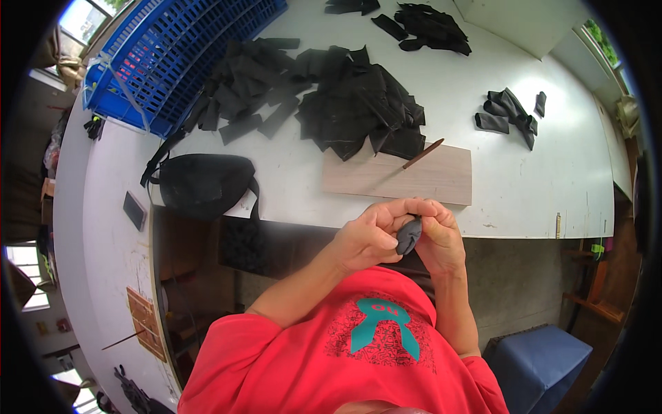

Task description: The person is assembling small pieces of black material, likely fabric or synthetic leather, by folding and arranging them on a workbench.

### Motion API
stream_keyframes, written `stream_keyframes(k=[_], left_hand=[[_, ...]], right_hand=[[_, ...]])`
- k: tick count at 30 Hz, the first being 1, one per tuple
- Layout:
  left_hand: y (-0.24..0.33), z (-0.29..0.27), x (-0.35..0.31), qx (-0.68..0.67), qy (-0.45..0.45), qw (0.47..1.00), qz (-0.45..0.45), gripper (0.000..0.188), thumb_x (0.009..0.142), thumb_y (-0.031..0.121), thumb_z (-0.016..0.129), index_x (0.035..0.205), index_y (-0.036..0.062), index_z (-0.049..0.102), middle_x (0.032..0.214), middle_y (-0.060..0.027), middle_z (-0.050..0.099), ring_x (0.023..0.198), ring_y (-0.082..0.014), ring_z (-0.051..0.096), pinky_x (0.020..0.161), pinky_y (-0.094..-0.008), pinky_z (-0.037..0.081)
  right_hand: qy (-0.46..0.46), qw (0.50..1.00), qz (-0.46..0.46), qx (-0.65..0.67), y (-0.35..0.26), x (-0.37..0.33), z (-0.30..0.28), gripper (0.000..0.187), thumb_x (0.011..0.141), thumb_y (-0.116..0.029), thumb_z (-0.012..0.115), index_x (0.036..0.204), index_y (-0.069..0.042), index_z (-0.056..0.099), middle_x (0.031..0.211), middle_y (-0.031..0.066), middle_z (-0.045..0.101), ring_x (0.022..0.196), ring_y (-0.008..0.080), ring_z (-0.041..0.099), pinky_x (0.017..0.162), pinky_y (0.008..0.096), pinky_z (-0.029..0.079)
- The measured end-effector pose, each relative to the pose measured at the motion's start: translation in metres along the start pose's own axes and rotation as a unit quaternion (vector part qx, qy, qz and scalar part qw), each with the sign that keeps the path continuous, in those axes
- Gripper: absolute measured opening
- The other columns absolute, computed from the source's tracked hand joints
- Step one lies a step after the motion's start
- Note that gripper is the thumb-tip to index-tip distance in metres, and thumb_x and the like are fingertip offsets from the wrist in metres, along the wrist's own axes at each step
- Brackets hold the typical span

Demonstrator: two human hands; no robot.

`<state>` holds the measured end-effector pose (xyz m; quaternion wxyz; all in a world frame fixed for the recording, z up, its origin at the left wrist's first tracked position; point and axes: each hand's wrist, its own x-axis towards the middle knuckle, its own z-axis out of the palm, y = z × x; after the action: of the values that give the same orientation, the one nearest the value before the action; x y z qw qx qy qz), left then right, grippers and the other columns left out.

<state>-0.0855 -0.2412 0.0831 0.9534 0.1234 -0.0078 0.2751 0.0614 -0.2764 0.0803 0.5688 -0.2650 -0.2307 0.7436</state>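
Observation:
Close in front of my chest, above the table's near edge, I hold a small, folded dark grey fabric piece (409, 237). My left hand (365, 236) pinches it from one side, with the thumb against the cloth. My right hand (442, 233) grips its other side, fingertips meeting those of the left at the top. Just beyond the hands lies a flat wooden board (400, 181), with a thin reddish-brown stick (423, 154) resting on it. A large heap of black fabric pieces (365, 103) overlaps the board's far edge, and greyer strips (252, 83) spread to its left.
A blue plastic crate (172, 55) stands at the far left. Nearer lie a black bag (205, 185) with straps and a dark flat rectangular object (134, 210). More black pieces lie at the back (431, 29) and right (507, 114). A blue stool (541, 362) stands below right.

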Motion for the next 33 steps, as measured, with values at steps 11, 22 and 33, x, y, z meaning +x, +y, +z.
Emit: stream_keyframes(k=[11,22,33], left_hand=[[-0.009,0.02,0.026,0.451,0.289,0.814,0.224,0.014,0.075,-0.006,0.058,0.086,0.0025,0.057,0.08,-0.0045,0.057,0.055,-0.0043,0.046,0.055,-0.0177,0.04],[0.053,0.017,0.069,-0.068,0.02,0.996,0.046,0.022,0.087,0.009,0.043,0.106,-0.0005,0.049,0.077,-0.0076,0.058,0.034,-0.0018,0.029,0.032,-0.0166,0.02],[0.027,-0.036,0.075,0.64,0.254,0.658,0.305,0.027,0.08,0.008,0.056,0.107,0.0032,0.052,0.084,-0.005,0.057,0.065,-0.0057,0.048,0.056,-0.0157,0.04]], right_hand=[[0.125,0.831,-0.271,-0.47,-0.024,0.008,0.016,0.009,0.081,-0.001,0.052,0.073,-0.001,0.048,0.083,0.0049,0.05,0.067,0.0083,0.044,0.058,0.0197,0.037],[0.074,0.927,-0.078,-0.36,-0.081,0.066,0.011,0.027,0.087,-0.024,0.05,0.07,-0.004,0.05,0.058,-0.003,0.042,0.05,0.0038,0.034,0.043,0.0183,0.027],[0.067,0.943,0.019,-0.325,-0.032,0.081,-0.059,0.022,0.085,-0.025,0.052,0.079,-0.005,0.054,0.064,-0.0012,0.046,0.055,0.0053,0.041,0.046,0.0187,0.032]])
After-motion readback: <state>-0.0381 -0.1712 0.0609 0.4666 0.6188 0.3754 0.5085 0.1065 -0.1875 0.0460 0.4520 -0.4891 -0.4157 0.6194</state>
